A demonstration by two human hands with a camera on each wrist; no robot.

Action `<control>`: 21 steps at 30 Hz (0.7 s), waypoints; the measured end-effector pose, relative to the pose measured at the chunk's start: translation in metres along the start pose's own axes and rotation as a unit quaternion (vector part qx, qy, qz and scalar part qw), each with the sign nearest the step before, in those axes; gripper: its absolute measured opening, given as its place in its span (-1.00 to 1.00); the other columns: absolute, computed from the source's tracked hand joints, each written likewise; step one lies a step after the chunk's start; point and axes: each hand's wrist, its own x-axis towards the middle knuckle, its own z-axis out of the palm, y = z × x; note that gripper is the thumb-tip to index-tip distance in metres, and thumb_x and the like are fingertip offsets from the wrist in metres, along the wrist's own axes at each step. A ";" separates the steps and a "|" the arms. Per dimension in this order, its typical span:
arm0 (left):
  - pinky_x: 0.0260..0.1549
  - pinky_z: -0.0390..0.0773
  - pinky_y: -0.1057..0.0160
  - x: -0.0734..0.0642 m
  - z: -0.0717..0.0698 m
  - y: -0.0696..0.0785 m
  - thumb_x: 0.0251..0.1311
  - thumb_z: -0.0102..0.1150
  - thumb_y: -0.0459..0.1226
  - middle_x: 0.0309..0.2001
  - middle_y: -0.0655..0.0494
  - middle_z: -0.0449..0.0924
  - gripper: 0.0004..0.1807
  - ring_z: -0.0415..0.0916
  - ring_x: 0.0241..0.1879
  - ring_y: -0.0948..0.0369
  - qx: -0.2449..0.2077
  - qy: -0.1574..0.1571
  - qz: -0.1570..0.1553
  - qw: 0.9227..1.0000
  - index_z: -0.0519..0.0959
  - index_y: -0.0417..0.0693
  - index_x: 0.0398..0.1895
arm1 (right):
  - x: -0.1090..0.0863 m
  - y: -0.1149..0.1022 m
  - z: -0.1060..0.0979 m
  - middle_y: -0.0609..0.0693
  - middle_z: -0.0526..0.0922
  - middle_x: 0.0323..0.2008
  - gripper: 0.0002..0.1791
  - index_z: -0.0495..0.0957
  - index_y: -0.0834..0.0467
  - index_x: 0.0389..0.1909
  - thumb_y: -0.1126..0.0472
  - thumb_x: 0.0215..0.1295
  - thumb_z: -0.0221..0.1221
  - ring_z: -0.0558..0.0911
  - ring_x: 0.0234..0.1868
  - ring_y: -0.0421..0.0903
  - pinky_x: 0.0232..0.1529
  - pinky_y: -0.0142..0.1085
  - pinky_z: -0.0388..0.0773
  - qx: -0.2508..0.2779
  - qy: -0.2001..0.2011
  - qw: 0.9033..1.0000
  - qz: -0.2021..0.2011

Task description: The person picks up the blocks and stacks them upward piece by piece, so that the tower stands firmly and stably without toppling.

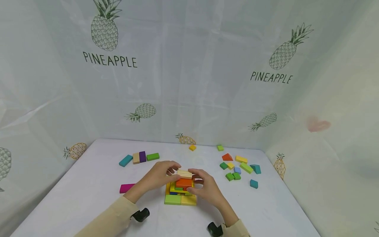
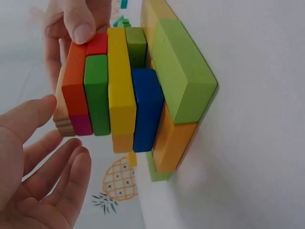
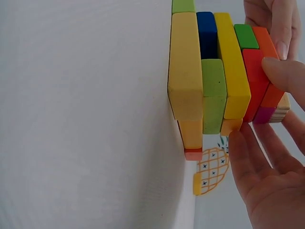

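A layered tower of coloured wooden blocks (image 1: 180,199) stands before me, topped by a pale, ridged wooden block (image 1: 184,174). Just beneath that lies an orange block (image 1: 184,183). My left hand (image 1: 160,174) is at the tower's upper left; its thumb tip touches the pale block's end in the left wrist view, the other fingers loosely bent beside it. On the other side, my right hand (image 1: 208,189) has its thumb against the orange block near the red block (image 3: 255,88). Its fingers extend along the tower's far side, near the purple block (image 3: 264,115).
Loose blocks lie back left, among them a teal block (image 1: 125,160) and a green block (image 1: 153,156). Several more, including a red-orange triangular block (image 1: 227,157), are scattered back right. A magenta block (image 1: 126,188) lies beside my left forearm. A pineapple-print curtain (image 1: 189,82) surrounds the table.
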 end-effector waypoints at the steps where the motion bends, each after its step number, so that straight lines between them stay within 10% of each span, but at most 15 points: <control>1: 0.02 0.73 0.19 -0.001 -0.002 -0.001 0.34 0.44 0.00 0.08 0.20 0.73 -0.56 0.64 0.00 0.25 0.001 0.001 -0.002 1.000 0.66 0.19 0.24 | 0.000 0.000 0.000 -0.08 0.59 0.29 -0.25 0.49 0.03 0.45 0.20 0.25 0.54 0.64 0.22 -0.02 0.24 -0.09 0.65 0.000 0.000 1.000 0.001; 21: 0.00 0.73 0.18 -0.050 -0.065 -0.046 0.35 0.45 -0.12 0.08 0.17 0.71 -0.58 0.66 0.00 0.18 0.044 0.045 -0.009 0.998 0.66 0.07 0.23 | -0.001 0.001 0.002 -0.11 0.58 0.29 -0.26 0.49 -0.02 0.45 0.22 0.26 0.53 0.63 0.22 -0.04 0.26 -0.09 0.64 0.012 -0.004 1.000 0.005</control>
